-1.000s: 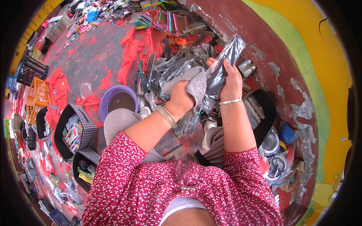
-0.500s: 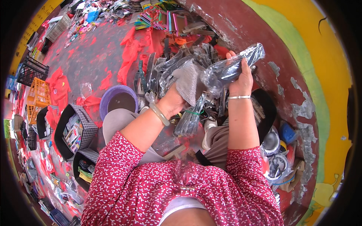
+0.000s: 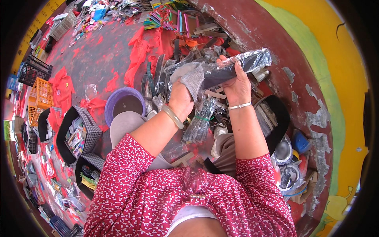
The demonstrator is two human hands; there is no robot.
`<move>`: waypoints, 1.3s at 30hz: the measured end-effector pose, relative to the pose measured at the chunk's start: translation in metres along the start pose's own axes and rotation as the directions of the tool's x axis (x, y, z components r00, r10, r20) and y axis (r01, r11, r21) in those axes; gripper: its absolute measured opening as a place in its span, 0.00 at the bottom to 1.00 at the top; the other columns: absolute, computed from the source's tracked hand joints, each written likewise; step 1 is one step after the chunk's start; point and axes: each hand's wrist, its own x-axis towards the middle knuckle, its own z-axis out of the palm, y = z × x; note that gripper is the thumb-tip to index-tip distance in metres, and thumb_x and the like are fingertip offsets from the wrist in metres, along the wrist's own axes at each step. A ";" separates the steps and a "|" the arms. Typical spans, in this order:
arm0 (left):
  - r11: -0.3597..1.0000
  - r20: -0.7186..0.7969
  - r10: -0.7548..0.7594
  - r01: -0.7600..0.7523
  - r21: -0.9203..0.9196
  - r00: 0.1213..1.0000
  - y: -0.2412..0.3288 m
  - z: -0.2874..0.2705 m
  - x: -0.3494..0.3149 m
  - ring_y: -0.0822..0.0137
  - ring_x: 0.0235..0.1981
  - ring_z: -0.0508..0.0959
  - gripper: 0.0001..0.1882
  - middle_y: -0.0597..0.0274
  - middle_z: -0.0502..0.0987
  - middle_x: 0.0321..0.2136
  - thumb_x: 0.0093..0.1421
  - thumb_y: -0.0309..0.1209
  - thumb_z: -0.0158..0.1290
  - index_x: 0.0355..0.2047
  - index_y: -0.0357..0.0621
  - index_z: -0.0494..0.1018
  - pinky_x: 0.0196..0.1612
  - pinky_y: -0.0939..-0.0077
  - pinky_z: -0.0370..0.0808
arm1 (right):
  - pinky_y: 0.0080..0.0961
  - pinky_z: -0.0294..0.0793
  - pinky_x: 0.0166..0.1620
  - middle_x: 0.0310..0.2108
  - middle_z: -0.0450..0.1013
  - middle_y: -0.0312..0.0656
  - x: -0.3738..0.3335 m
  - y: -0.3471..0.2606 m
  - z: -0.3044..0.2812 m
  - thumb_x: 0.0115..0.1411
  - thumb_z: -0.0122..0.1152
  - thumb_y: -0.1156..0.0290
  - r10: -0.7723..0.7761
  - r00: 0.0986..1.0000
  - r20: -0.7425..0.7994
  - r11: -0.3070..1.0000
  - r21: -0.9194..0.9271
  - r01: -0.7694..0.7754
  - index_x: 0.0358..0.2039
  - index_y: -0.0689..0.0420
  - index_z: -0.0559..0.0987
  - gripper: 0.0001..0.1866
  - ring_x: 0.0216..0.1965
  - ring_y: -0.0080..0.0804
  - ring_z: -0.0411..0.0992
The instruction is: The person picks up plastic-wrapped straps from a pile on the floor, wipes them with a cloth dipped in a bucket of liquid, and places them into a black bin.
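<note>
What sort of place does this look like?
Probably a makeshift storage space or workroom, though I can't be certain. An orange crate and a checkered bin stand on a littered floor, and the dark red wall paint is peeling.

Underfoot, a dark grey floor (image 3: 106,51), with torn red sheeting (image 3: 136,65) spread over it in strips and shreds. To the right, a wall in painted bands: a dark red band (image 3: 300,75) lowest, next a pale green band (image 3: 327,79), then a yellow band (image 3: 353,98). Across the dark red, flaked grey patches (image 3: 319,117). At upper left, more yellow wall (image 3: 39,23) with dark markings. At the far left edge, a bright green patch (image 3: 7,132). Over the floor, bright, even light.
</note>
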 end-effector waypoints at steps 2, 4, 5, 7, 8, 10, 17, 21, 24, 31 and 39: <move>0.996 0.001 0.039 -0.039 -0.078 0.999 0.003 0.000 0.006 0.73 0.37 0.76 0.12 0.65 0.76 0.36 0.57 0.27 0.52 0.43 0.40 0.72 0.42 0.79 0.73 | 0.44 0.67 0.50 0.47 0.69 0.53 -0.002 0.004 0.004 0.60 0.52 0.66 0.000 1.000 -0.017 0.999 0.034 0.000 0.43 0.58 0.67 0.13 0.47 0.47 0.69; 0.970 -0.014 -0.029 0.025 -0.240 0.999 0.005 -0.007 0.014 0.72 0.38 0.76 0.12 0.65 0.76 0.37 0.57 0.26 0.52 0.42 0.40 0.72 0.43 0.78 0.73 | 0.44 0.67 0.51 0.47 0.69 0.53 -0.004 0.009 0.004 0.60 0.52 0.66 -0.014 1.000 0.003 0.998 0.059 0.014 0.43 0.58 0.67 0.14 0.47 0.46 0.69; 0.946 -0.018 -0.065 0.056 -0.319 0.998 0.007 -0.007 0.015 0.72 0.38 0.76 0.12 0.65 0.76 0.37 0.57 0.26 0.52 0.42 0.40 0.72 0.44 0.78 0.73 | 0.43 0.67 0.51 0.47 0.69 0.53 -0.004 0.012 0.004 0.60 0.52 0.66 -0.022 1.000 0.011 0.997 0.071 0.021 0.43 0.58 0.67 0.14 0.47 0.46 0.69; 0.952 -0.008 -0.046 0.041 -0.304 0.999 0.009 -0.007 0.015 0.70 0.38 0.76 0.12 0.65 0.76 0.37 0.58 0.27 0.51 0.43 0.41 0.72 0.44 0.76 0.73 | 0.42 0.67 0.51 0.47 0.69 0.53 -0.005 0.013 0.006 0.61 0.52 0.65 -0.042 0.999 -0.007 0.996 0.074 0.042 0.43 0.59 0.67 0.14 0.48 0.46 0.69; 0.956 -0.023 -0.027 0.019 -0.291 0.999 0.008 -0.006 0.017 0.69 0.39 0.76 0.12 0.64 0.76 0.37 0.59 0.28 0.51 0.43 0.42 0.72 0.44 0.75 0.72 | 0.42 0.67 0.51 0.47 0.68 0.53 -0.004 0.012 0.007 0.61 0.51 0.65 -0.045 0.999 -0.017 0.996 0.071 0.046 0.43 0.60 0.67 0.14 0.48 0.45 0.69; 0.965 -0.024 -0.012 0.006 -0.261 1.000 0.009 -0.007 0.018 0.68 0.39 0.76 0.12 0.62 0.76 0.38 0.59 0.29 0.50 0.43 0.42 0.72 0.44 0.73 0.72 | 0.41 0.68 0.51 0.47 0.68 0.53 -0.003 0.010 0.008 0.61 0.51 0.65 -0.053 0.998 -0.033 0.996 0.074 0.056 0.43 0.60 0.67 0.14 0.48 0.45 0.69; 0.999 0.106 -0.026 0.030 -0.038 0.994 0.039 -0.014 0.024 0.63 0.37 0.77 0.15 0.54 0.77 0.36 0.60 0.36 0.49 0.37 0.35 0.72 0.42 0.71 0.74 | 0.37 0.69 0.50 0.46 0.69 0.54 0.005 -0.017 -0.003 0.63 0.45 0.65 -0.070 0.996 -0.062 0.995 0.073 0.075 0.45 0.66 0.67 0.17 0.46 0.42 0.70; 0.991 0.027 0.137 -0.137 -0.003 0.990 0.054 -0.017 0.038 0.63 0.34 0.78 0.13 0.57 0.77 0.30 0.61 0.37 0.47 0.37 0.40 0.72 0.42 0.68 0.73 | 0.36 0.71 0.48 0.45 0.70 0.54 0.011 -0.048 -0.017 0.63 0.46 0.67 -0.114 0.993 -0.010 0.963 -0.248 0.108 0.44 0.70 0.67 0.17 0.44 0.41 0.71; 0.997 0.074 -0.071 0.072 -0.020 0.995 0.035 -0.019 0.030 0.66 0.36 0.77 0.12 0.61 0.76 0.33 0.61 0.36 0.47 0.39 0.43 0.72 0.43 0.70 0.73 | 0.31 0.76 0.37 0.34 0.74 0.46 0.004 -0.037 -0.008 0.59 0.55 0.69 -0.105 0.994 0.003 0.935 -0.341 0.100 0.39 0.64 0.71 0.12 0.33 0.36 0.74; 0.896 0.141 -0.294 0.222 0.383 0.945 0.002 0.005 0.002 0.68 0.46 0.73 0.16 0.60 0.72 0.45 0.64 0.32 0.39 0.50 0.41 0.65 0.50 0.72 0.71 | 0.20 0.71 0.36 0.31 0.74 0.34 -0.006 0.012 0.009 0.56 0.60 0.67 0.001 1.000 -0.011 0.943 -0.334 -0.005 0.36 0.58 0.74 0.10 0.31 0.23 0.72; 0.869 0.387 -0.092 0.263 -0.418 0.918 -0.011 -0.011 0.019 0.64 0.44 0.74 0.14 0.55 0.73 0.42 0.62 0.30 0.43 0.44 0.34 0.69 0.50 0.70 0.71 | 0.16 0.66 0.39 0.34 0.72 0.32 -0.020 0.028 0.024 0.63 0.50 0.61 -0.100 0.994 0.043 0.864 -0.491 0.108 0.40 0.63 0.74 0.16 0.34 0.17 0.66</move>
